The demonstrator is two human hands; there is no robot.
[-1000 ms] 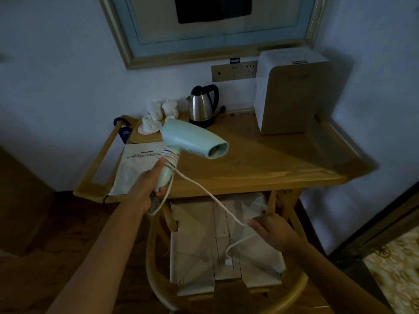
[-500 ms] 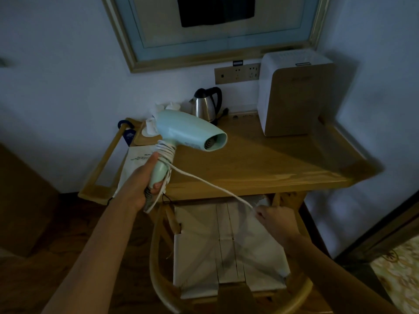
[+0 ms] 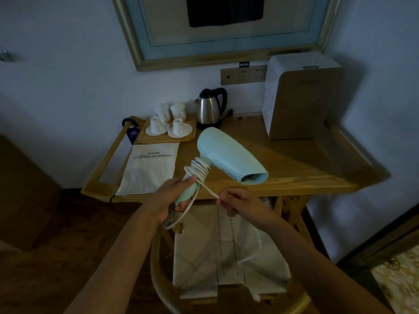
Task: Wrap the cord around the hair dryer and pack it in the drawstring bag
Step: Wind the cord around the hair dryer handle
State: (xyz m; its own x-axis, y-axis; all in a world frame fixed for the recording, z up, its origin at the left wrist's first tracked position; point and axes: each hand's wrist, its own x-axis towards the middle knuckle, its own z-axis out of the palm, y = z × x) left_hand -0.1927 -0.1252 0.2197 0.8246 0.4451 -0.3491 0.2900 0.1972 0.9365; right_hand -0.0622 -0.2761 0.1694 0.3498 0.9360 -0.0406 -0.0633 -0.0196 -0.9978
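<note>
The left hand [image 3: 166,201] has its grip closed around the handle of the pale blue hair dryer [image 3: 229,158], holding it up in the air above the front edge of the wooden tabletop [image 3: 294,166], with the nozzle pointing right and slightly down. Several turns of the white cord [image 3: 199,169] sit coiled around the top of the handle, just under the body. From the coils a short taut length of cord runs down and right to the right hand [image 3: 238,201], whose grip is pinched shut on it between thumb and fingers. Below that hand the rest of the cord hangs slack in a loop in front of a white cushion on the wooden chair [image 3: 229,257]. The white drawstring bag [image 3: 149,168] lies flat on the left part of the tabletop, printed side up, just in front of a wooden tray [image 3: 167,138] of white cups. A steel kettle [image 3: 209,109] stands behind the dryer, near the wall.
</note>
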